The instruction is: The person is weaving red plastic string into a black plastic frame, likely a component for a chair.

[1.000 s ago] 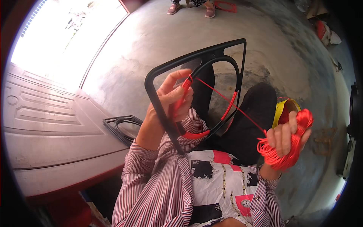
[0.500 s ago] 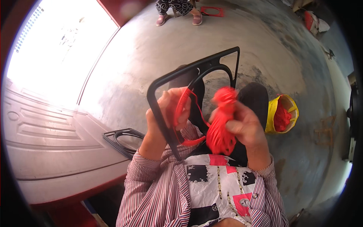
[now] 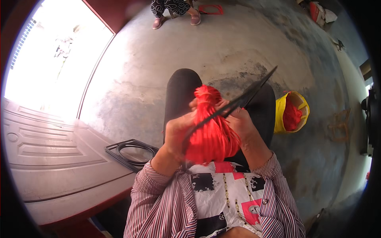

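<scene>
A thick hank of red cord (image 3: 214,137), gathered at its top, hangs between my two hands over my lap. My left hand (image 3: 177,131) is closed at the hank's left side, its fingers partly hidden by the cord. Across the front of the hank slants a flat black frame (image 3: 254,89), seen almost edge-on, its far end up to the right. My right hand (image 3: 241,122) is closed at the frame's middle, right beside the hank. The cord-wrapped ring part of the frame cannot be made out from this angle.
Several black frames (image 3: 133,152) lie at the left by a pale panelled door (image 3: 47,144). A yellow bag (image 3: 281,115) holding red material stands right of my knee. Farther off, a person's legs and shoes (image 3: 195,19) show near a red frame (image 3: 211,9).
The black frame has turned from facing me to nearly edge-on, its far end swinging right. The hank has moved left between my hands, and my right hand has shifted to the frame.
</scene>
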`<state>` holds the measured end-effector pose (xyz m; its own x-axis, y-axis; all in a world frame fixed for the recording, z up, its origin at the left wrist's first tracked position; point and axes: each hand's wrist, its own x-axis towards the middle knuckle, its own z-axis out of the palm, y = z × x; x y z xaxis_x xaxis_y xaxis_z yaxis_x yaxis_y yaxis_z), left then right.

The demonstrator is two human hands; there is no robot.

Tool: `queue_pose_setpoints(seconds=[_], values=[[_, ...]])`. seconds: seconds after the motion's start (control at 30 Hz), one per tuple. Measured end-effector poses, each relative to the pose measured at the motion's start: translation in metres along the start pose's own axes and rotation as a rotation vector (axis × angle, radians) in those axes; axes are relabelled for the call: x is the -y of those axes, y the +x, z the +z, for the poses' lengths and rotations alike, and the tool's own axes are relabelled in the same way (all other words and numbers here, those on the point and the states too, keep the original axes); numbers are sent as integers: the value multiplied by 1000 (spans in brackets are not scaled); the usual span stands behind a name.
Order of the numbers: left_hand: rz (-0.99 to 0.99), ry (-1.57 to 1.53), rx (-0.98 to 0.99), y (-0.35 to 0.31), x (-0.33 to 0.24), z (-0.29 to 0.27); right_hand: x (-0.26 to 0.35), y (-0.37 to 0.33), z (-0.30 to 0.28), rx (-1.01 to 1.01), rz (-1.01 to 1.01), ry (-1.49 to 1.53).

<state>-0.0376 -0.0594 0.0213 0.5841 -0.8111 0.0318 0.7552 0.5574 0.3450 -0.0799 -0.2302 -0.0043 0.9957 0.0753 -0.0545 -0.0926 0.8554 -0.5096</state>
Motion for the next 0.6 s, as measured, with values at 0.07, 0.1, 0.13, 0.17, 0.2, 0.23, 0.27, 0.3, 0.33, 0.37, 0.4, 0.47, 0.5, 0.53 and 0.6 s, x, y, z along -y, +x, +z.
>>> queue_pose_setpoints(seconds=[0.07,0.1,0.13,0.17,0.2,0.23,0.27,0.3,0.33,0.37,0.4,0.47,0.5,0.53,0.6], values=[[1,-46,112,3,6,15,13,4,23,228,94,-47],[-28,-157,-365,4,9,34,17,8,23,200,56,-14],[-32,-162,-363,3,8,39,23,11,24,162,12,15],[-36,4,-316,3,5,42,24,15,13,85,2,157],[-37,171,-266,1,0,43,20,16,-5,82,-5,153],[-27,341,-217,0,-5,41,14,18,-29,-41,-125,-8],[-16,342,-220,-1,-10,35,15,18,-39,-159,-236,-171],[61,382,-136,-1,-15,26,21,8,-48,-43,-246,-390],[131,418,-53,-2,-18,18,22,-5,-51,-75,-203,-391],[184,421,-42,-3,-21,14,20,-11,-43,-105,-292,-371],[196,418,-150,-6,-25,15,21,-18,-34,-136,-382,-350],[191,458,-139,-7,-33,2,34,-31,0,-38,-454,-225],[191,437,-170,-8,-35,2,39,-34,8,51,-536,-107],[204,442,-180,-11,-38,5,47,-33,-6,323,-526,-96],[212,515,-267,-11,-42,9,60,-42,20,550,-484,-126]])
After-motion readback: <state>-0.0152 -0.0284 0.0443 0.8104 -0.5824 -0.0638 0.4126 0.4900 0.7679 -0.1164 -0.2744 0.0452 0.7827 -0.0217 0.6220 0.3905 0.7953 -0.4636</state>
